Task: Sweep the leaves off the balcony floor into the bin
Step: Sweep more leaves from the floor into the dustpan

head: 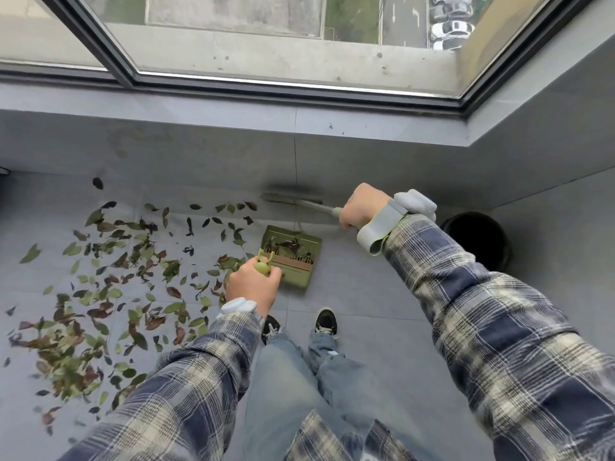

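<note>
Green and brown leaves (100, 294) lie scattered over the left half of the grey balcony floor (382, 311). A green dustpan (293, 257) stands on the floor at the centre with some leaves inside it. My left hand (253, 284) grips the top of its upright green handle. My right hand (362, 206) holds a broom by its pale handle. The broom head (291, 196) is blurred and sits by the far wall, just beyond the dustpan. A dark round bin (476, 239) stands in the right corner, behind my right forearm.
A low grey wall (199, 148) with a window frame above it closes off the far side. A second wall runs along the right. My two feet in black shoes (326, 322) stand just behind the dustpan.
</note>
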Tool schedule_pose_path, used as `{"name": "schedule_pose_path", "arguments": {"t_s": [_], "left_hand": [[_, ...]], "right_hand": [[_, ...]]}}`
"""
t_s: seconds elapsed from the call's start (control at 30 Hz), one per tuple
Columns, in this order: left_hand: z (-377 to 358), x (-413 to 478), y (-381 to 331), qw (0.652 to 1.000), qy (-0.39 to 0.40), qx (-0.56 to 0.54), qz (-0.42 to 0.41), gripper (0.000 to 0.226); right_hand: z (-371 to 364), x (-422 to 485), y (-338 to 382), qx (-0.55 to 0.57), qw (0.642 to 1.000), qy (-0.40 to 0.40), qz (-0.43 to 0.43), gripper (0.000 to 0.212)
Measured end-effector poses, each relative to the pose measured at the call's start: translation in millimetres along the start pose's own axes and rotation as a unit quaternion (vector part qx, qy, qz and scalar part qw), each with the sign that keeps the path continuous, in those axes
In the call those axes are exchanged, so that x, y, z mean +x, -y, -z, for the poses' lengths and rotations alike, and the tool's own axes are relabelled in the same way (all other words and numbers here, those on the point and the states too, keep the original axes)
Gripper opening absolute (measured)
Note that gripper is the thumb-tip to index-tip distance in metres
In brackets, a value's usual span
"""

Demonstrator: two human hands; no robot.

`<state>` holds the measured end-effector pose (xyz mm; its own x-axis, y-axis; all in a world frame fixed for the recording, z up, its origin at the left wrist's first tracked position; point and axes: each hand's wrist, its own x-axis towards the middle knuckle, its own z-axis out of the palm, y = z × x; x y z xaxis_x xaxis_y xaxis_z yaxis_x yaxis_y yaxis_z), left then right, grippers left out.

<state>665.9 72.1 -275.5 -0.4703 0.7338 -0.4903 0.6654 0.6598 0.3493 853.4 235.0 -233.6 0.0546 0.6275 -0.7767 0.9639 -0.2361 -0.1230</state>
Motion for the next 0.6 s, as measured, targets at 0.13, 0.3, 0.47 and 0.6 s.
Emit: {"name": "schedule_pose_path", "arguments": {"t_s": [0.13, 0.3, 0.47, 0.6], "left_hand": [[0, 1, -1, 1.000, -0.003, 0.008, -0.004, 0.018], [-1, 2, 0, 1.000, -0.002, 0.017, -0.006, 0.019], [-2, 3, 2, 1.000, -0.003, 0.007, -0.015, 0.020], [-2, -1, 9, 1.000, -0.003, -0.004, -0.022, 0.021]], "right_hand": [[-5, -4, 1, 0.028, 0.999, -0.033, -0.007, 0.008], [-74, 52, -33, -0.073, 0.996, 0.042, -0.039, 0.028], [-25, 1, -24, -0.079, 0.995, 0.065, -0.011, 0.014], [13, -34, -14, -0.030, 0.997, 0.068, 0.014, 0.004]]}}
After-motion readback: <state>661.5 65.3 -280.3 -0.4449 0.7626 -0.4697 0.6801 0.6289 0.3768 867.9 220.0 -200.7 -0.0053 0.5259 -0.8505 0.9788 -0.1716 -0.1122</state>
